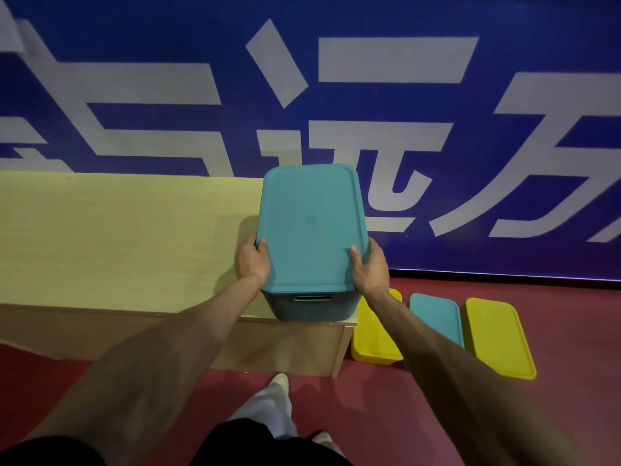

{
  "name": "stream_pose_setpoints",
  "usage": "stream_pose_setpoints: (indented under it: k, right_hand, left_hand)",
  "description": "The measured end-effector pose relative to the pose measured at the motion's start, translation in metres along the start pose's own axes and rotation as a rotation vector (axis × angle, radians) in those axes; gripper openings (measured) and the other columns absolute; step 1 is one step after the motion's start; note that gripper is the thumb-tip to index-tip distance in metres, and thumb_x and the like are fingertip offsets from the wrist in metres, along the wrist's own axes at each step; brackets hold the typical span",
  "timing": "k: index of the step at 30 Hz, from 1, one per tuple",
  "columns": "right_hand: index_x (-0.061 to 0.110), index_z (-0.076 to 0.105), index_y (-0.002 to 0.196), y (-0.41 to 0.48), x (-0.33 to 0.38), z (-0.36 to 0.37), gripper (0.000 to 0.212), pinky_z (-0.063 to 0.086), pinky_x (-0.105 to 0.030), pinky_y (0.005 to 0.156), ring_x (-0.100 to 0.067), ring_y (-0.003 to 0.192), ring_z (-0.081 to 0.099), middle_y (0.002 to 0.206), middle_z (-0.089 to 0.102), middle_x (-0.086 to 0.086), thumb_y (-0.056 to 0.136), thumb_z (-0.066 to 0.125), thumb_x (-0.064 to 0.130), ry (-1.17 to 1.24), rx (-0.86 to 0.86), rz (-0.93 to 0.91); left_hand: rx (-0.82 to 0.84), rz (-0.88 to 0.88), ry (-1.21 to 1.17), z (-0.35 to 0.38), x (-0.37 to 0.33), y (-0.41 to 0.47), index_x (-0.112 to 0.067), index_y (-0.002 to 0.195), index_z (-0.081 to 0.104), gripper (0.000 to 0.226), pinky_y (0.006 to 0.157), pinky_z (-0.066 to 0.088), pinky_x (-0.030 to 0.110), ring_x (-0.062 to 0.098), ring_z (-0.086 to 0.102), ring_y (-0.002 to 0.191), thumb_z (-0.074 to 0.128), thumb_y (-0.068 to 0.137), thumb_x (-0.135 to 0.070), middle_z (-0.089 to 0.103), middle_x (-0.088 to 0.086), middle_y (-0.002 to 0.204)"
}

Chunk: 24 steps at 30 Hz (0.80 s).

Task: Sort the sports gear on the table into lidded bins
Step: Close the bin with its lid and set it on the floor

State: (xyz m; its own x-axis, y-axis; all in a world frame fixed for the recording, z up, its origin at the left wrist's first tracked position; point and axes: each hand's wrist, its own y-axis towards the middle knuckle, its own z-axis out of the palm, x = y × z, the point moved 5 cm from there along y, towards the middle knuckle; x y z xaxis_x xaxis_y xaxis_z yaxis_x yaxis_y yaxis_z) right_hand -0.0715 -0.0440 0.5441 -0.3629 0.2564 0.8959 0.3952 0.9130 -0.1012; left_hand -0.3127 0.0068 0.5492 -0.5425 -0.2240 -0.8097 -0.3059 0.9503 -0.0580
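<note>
Teal bin point(311, 223), lid on, was set at the table's point(117, 237) right end, its near lid corners gripped by the left hand point(252, 260) and right hand point(369, 267). No loose gear was seen, so sorting was judged nearly done. Yellow lids point(497, 338) and a teal lid point(437, 317) were left on the floor.

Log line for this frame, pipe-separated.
left hand, right hand: grip lidded bin | bin: at table right end | floor: teal lid between yellow lids
</note>
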Motion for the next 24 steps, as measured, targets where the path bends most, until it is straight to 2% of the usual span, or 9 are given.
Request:
stream_pose_setpoints:
  k: [4, 9, 20, 24]
  right_hand:
    - [0.012, 0.051, 0.129, 0.003, -0.007, 0.004, 0.040, 0.050, -0.049, 0.096, -0.026, 0.113, 0.058, 0.123, 0.060, -0.009, 0.096, 0.052, 0.036, -0.010, -0.023, 0.040]
    - [0.012, 0.050, 0.133, 0.003, -0.014, 0.007, 0.043, 0.047, -0.046, 0.101, -0.024, 0.118, 0.055, 0.127, 0.058, -0.008, 0.097, 0.051, 0.036, -0.006, -0.033, 0.081]
    - [0.017, 0.051, 0.128, 0.004, -0.017, 0.010, 0.040, 0.051, -0.047, 0.095, -0.024, 0.114, 0.056, 0.122, 0.060, -0.006, 0.097, 0.046, 0.041, -0.085, -0.023, 0.046]
    - [0.009, 0.033, 0.144, 0.005, -0.010, 0.008, 0.052, 0.044, -0.047, 0.102, -0.030, 0.123, 0.049, 0.132, 0.051, -0.013, 0.100, 0.043, 0.035, -0.245, 0.004, -0.014]
  left_hand:
    - [0.004, -0.023, 0.085, 0.007, 0.002, 0.008, -0.004, 0.119, 0.060, 0.033, 0.086, 0.043, 0.034, 0.035, 0.056, 0.103, 0.041, 0.100, -0.023, 0.050, 0.019, 0.121]
    - [0.029, -0.046, 0.068, 0.015, 0.013, 0.009, -0.004, 0.133, 0.047, 0.039, 0.098, 0.038, 0.035, 0.033, 0.049, 0.119, 0.037, 0.101, -0.025, 0.047, 0.017, 0.134]
    - [0.068, -0.010, 0.143, 0.020, 0.018, 0.011, -0.002, 0.127, 0.048, 0.039, 0.091, 0.040, 0.039, 0.037, 0.052, 0.114, 0.028, 0.103, -0.026, 0.053, 0.020, 0.127]
    - [0.063, 0.019, 0.203, 0.019, 0.014, 0.011, 0.002, 0.122, 0.049, 0.039, 0.092, 0.043, 0.043, 0.039, 0.053, 0.111, 0.028, 0.103, -0.025, 0.054, 0.024, 0.123]
